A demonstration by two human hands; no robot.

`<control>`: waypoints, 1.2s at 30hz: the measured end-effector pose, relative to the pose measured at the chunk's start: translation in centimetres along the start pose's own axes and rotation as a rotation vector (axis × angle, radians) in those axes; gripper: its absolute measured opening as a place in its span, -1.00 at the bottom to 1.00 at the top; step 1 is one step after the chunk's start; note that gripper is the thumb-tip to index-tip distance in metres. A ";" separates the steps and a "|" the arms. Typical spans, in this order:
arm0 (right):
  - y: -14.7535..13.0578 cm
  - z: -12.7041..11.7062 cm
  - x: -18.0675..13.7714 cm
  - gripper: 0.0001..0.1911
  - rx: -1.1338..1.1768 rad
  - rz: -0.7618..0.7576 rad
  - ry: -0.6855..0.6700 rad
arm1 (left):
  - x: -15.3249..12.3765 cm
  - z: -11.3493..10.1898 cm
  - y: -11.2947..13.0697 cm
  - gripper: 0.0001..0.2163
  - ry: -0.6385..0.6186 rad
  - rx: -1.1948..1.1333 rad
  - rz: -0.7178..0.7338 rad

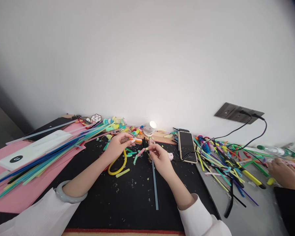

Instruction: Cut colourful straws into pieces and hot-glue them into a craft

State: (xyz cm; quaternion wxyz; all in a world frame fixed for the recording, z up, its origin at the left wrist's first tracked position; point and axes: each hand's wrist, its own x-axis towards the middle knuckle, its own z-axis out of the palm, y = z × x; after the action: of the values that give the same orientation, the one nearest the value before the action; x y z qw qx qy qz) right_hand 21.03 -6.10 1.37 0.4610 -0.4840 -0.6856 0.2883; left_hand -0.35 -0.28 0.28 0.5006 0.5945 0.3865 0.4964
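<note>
My left hand [119, 145] is closed, thumb against fingers, on a small orange, white and green striped piece [136, 140] whose kind I cannot make out. In a pinch, my right hand [160, 160] holds a short pink and green fuzzy pipe cleaner piece [140, 152] over the black mat. The hands are close together but apart. A yellow loop [124, 164] lies below my left hand, beside a short yellow-green pipe cleaner [122, 173]. Under my right hand runs a grey-blue strip [155, 190]. Behind both hands stands a white paper cup [150, 128].
On the left, long pipe cleaners [64, 154] and a white device [35, 149] lie on pink sheets [56, 172]. A phone [187, 147] is at the right, then yellow-black pliers [248, 173] and loose pipe cleaners. Another person's hand [284, 173] is at far right. Cables hang from a wall socket [236, 113].
</note>
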 end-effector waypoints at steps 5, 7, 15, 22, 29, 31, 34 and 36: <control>0.0 -0.1 0.0 -0.77 0.275 0.174 0.032 | -0.7 0.9 1.2 -0.69 -0.121 0.010 -0.056; -0.1 -0.1 0.1 -0.75 0.309 0.189 0.059 | -0.8 1.2 1.6 -0.68 -0.131 0.009 -0.071; 0.0 0.0 0.0 -0.77 0.311 0.146 0.019 | -1.0 1.3 1.7 -0.72 -0.198 0.006 -0.070; 0.4 0.2 -0.1 -0.64 0.356 0.205 -0.068 | -1.3 1.5 2.2 -0.79 -0.306 0.042 -0.030; -0.9 -0.1 -0.4 -0.43 0.448 0.237 -0.187 | -1.3 1.2 2.3 -0.86 -0.357 0.131 -0.044; -1.1 -0.2 -0.5 -0.38 0.498 0.248 -0.222 | -1.3 1.0 2.3 -0.87 -0.354 0.134 -0.032; -1.2 -0.5 -0.5 -0.37 0.577 0.266 -0.271 | -1.3 0.9 2.1 -0.88 -0.391 0.111 -0.042; -1.1 -0.6 -0.5 -0.40 0.610 0.265 -0.270 | -1.3 0.8 2.0 -0.88 -0.420 0.097 -0.071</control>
State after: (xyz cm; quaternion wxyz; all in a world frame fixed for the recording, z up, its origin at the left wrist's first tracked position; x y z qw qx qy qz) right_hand 21.22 -6.99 2.38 0.4480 -0.3663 -0.5541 0.5984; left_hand 0.12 -2.12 1.92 0.5582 0.6943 0.3179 0.3246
